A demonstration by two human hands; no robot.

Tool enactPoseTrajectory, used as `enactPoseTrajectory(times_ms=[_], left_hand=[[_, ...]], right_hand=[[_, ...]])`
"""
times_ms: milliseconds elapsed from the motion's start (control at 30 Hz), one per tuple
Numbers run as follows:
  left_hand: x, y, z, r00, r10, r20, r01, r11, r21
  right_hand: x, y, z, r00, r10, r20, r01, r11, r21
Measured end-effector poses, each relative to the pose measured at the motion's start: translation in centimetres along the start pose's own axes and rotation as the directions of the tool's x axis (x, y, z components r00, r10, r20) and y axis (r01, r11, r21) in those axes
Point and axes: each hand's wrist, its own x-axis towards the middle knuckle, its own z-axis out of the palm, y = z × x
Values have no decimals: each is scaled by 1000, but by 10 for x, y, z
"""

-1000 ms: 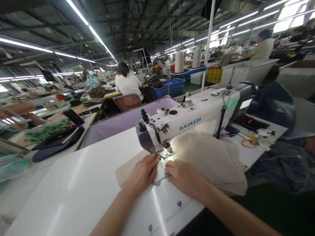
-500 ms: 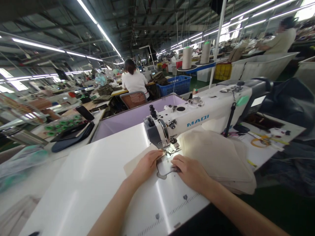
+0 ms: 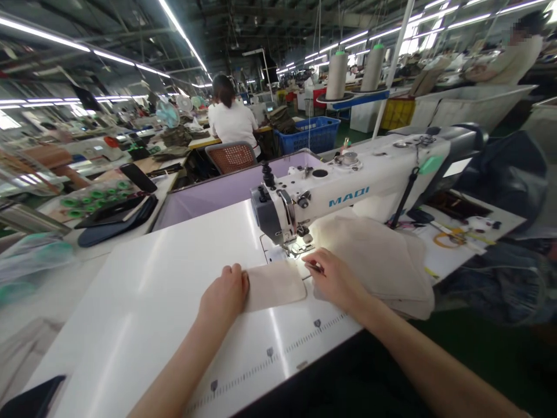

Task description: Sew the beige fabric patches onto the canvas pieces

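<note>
A small beige fabric piece (image 3: 275, 285) lies flat on the white machine table in front of the needle area. My left hand (image 3: 224, 293) has its fingers curled closed on the fabric's left edge. Just right of the piece, my right hand (image 3: 337, 281) is closed around a small, dark, slim metal tool (image 3: 314, 267), mostly covered by the fingers. Its fingertips are close to the presser foot (image 3: 301, 248) of the white sewing machine (image 3: 348, 197). Beside and partly behind the right hand is a stack of larger beige fabric pieces (image 3: 374, 255).
A lilac-lined bin (image 3: 204, 200) adjoins the table's far edge. Yellow tape (image 3: 450, 238) and small tools lie on the right. Thread cones (image 3: 337, 75) stand behind the machine. A person in white (image 3: 232, 122) sits ahead; dark pouches (image 3: 122, 217) lie on the left.
My left hand has moved left and toward me, away from the needle. The fabric piece now lies in front of the presser foot. My right hand remains near the foot; the view has shifted slightly.
</note>
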Motion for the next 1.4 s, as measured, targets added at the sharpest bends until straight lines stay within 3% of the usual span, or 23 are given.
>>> enactPoseTrajectory(times_ms=[167, 300, 400, 467, 533, 600, 633, 700, 900, 1400], left_hand=[[-2, 2, -4, 1000, -8, 25, 7, 999, 50], [0, 1, -3, 999, -24, 38, 21, 998, 58], [-3, 3, -4, 999, -38, 32, 36, 998, 46], [-7, 9, -2, 997, 66, -42, -66, 998, 17], [-11, 20, 3, 934, 306, -182, -316, 948, -29], [-12, 34, 12, 784, 525, -332, -571, 819, -51], [-12, 40, 16, 728, 566, -386, -629, 776, -49], [-8, 50, 25, 691, 568, -448, -650, 759, -41], [5, 54, 31, 730, 493, -472, -588, 806, -67], [14, 51, 34, 723, 486, -491, -587, 807, -65]], right_hand=[[-1, -18, -5, 973, 184, 137, -175, 982, -70], [-7, -29, -8, 962, 51, 267, -5, 985, -171], [-13, -32, -10, 936, 18, 353, 83, 960, -267], [-15, -32, -11, 923, 5, 386, 124, 942, -311], [-18, -32, -11, 912, -24, 411, 174, 927, -332], [-19, -30, -12, 904, -58, 423, 219, 914, -342], [-20, -29, -11, 902, -84, 424, 244, 908, -339], [-20, -26, -10, 900, -132, 416, 282, 902, -326], [-15, -16, -5, 922, -128, 365, 249, 919, -306], [-9, -15, -5, 937, -97, 335, 209, 925, -317]])
